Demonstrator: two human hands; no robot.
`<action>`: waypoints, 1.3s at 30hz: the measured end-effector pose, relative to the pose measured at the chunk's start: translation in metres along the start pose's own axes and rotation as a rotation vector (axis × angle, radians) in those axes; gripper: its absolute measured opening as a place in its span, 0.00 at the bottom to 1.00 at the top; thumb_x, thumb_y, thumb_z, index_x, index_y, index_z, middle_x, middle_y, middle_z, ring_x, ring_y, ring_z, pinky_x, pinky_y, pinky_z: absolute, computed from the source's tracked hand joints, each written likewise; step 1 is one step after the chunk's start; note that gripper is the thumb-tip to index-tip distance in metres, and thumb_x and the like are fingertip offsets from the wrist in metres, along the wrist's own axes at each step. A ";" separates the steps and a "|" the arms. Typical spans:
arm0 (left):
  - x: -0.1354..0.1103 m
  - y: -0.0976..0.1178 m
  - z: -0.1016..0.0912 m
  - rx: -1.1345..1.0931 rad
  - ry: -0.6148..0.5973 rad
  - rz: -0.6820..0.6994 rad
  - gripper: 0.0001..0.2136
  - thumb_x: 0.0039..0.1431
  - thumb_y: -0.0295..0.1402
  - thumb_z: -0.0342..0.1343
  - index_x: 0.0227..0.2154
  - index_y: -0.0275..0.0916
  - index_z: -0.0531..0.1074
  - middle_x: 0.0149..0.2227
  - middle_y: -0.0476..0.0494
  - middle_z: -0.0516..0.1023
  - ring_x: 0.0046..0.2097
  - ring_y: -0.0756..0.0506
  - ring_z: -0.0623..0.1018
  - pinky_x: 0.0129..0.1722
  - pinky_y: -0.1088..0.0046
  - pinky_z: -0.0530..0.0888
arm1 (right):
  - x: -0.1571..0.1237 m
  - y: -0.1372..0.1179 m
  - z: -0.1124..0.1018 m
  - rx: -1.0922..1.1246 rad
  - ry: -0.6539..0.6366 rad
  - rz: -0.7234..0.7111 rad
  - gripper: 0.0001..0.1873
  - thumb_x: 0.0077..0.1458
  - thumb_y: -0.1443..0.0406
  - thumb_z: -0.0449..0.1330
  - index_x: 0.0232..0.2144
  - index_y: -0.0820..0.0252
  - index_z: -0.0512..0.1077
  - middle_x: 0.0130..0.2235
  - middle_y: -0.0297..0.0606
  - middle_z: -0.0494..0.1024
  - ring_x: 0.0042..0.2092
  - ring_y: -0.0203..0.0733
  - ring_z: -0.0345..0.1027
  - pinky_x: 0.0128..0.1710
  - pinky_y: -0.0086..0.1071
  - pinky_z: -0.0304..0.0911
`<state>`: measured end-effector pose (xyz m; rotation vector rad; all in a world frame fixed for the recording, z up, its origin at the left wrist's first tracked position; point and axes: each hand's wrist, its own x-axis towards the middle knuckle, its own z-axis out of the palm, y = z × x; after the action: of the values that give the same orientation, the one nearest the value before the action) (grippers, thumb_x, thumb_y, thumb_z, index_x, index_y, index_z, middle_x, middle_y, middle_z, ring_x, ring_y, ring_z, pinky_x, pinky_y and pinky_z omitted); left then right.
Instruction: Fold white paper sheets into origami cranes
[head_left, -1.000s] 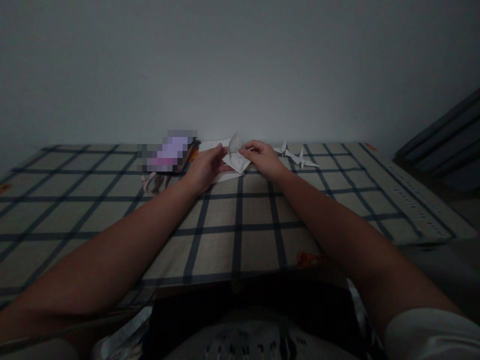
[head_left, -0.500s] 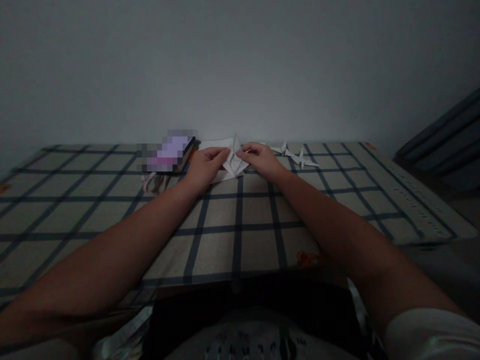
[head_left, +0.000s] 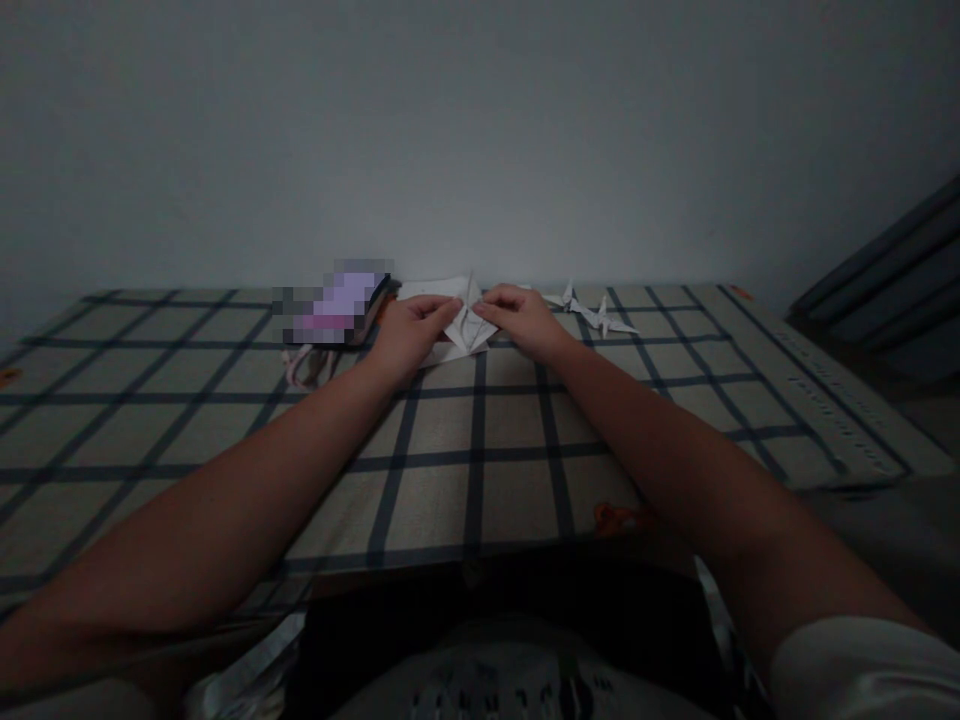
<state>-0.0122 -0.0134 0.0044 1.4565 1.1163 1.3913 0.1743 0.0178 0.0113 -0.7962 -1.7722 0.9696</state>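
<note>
A partly folded piece of white origami paper (head_left: 469,332) is pinched between both my hands, with its points facing up and toward me. My left hand (head_left: 411,328) grips its left side between thumb and fingers. On the right side, my right hand (head_left: 523,315) pinches it in the same way. Beneath and behind lies white paper (head_left: 431,288), largely covered by the hands and the folded piece. Small folded paper cranes (head_left: 602,318) lie to the right of my right hand.
A phone with a blurred screen (head_left: 341,305) leans left of my hands, a pale strap (head_left: 300,368) beside it. A checked cloth (head_left: 442,500) covers the table, which meets a plain wall (head_left: 480,140). Dark slanted panels (head_left: 892,290) stand at the far right.
Both hands keep their pinch on the folded paper in almost the same place. The paper's upper point has dropped very slightly.
</note>
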 end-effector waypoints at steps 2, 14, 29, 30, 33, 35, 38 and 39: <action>0.001 -0.002 -0.001 -0.006 -0.007 0.000 0.24 0.48 0.51 0.66 0.38 0.33 0.81 0.36 0.39 0.83 0.34 0.46 0.79 0.38 0.68 0.78 | 0.000 0.000 0.000 0.002 -0.005 0.014 0.13 0.52 0.57 0.65 0.27 0.62 0.73 0.29 0.33 0.73 0.31 0.33 0.65 0.34 0.30 0.61; 0.002 -0.003 0.000 0.021 0.024 -0.011 0.20 0.47 0.47 0.67 0.35 0.34 0.81 0.33 0.41 0.82 0.31 0.47 0.78 0.34 0.71 0.76 | 0.002 0.001 0.002 -0.021 0.009 0.042 0.12 0.54 0.58 0.63 0.27 0.61 0.72 0.27 0.32 0.71 0.30 0.33 0.62 0.31 0.29 0.59; -0.002 0.004 0.001 0.093 0.016 -0.021 0.21 0.46 0.49 0.68 0.34 0.35 0.81 0.32 0.41 0.82 0.30 0.47 0.77 0.32 0.71 0.75 | -0.001 -0.004 0.003 0.013 0.005 0.035 0.09 0.56 0.61 0.62 0.28 0.61 0.71 0.25 0.30 0.68 0.28 0.32 0.60 0.31 0.29 0.59; -0.003 0.004 0.001 0.100 0.011 -0.019 0.21 0.46 0.49 0.68 0.34 0.35 0.81 0.32 0.41 0.82 0.30 0.47 0.77 0.32 0.71 0.75 | -0.001 -0.005 0.003 0.019 0.008 0.047 0.09 0.57 0.60 0.62 0.29 0.61 0.71 0.26 0.30 0.68 0.28 0.32 0.61 0.31 0.29 0.59; -0.003 0.005 0.000 0.146 -0.012 -0.005 0.20 0.46 0.49 0.68 0.32 0.35 0.81 0.31 0.41 0.82 0.29 0.47 0.76 0.32 0.71 0.74 | -0.001 -0.007 0.003 0.037 0.024 0.079 0.09 0.58 0.59 0.62 0.31 0.60 0.71 0.27 0.30 0.69 0.29 0.32 0.61 0.32 0.29 0.60; -0.004 0.005 -0.001 0.170 -0.030 -0.004 0.19 0.46 0.48 0.68 0.31 0.35 0.81 0.30 0.41 0.82 0.29 0.47 0.76 0.31 0.71 0.73 | 0.000 -0.007 0.003 0.036 0.029 0.082 0.09 0.57 0.60 0.62 0.31 0.60 0.71 0.27 0.30 0.69 0.29 0.32 0.61 0.32 0.29 0.60; -0.003 0.002 -0.001 0.177 -0.021 -0.009 0.20 0.46 0.49 0.68 0.31 0.35 0.81 0.30 0.42 0.81 0.29 0.47 0.75 0.31 0.71 0.72 | 0.000 -0.007 0.003 0.029 0.027 0.082 0.08 0.57 0.61 0.62 0.30 0.61 0.71 0.27 0.30 0.69 0.29 0.32 0.61 0.32 0.29 0.60; -0.002 0.001 -0.001 0.176 -0.013 -0.006 0.20 0.46 0.49 0.68 0.31 0.36 0.81 0.30 0.42 0.81 0.29 0.47 0.75 0.30 0.71 0.72 | 0.000 -0.007 0.002 0.028 0.028 0.083 0.08 0.57 0.61 0.62 0.30 0.61 0.71 0.27 0.30 0.69 0.29 0.32 0.61 0.32 0.29 0.60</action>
<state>-0.0136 -0.0159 0.0044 1.5816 1.2597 1.3037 0.1714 0.0135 0.0167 -0.8670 -1.7097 1.0311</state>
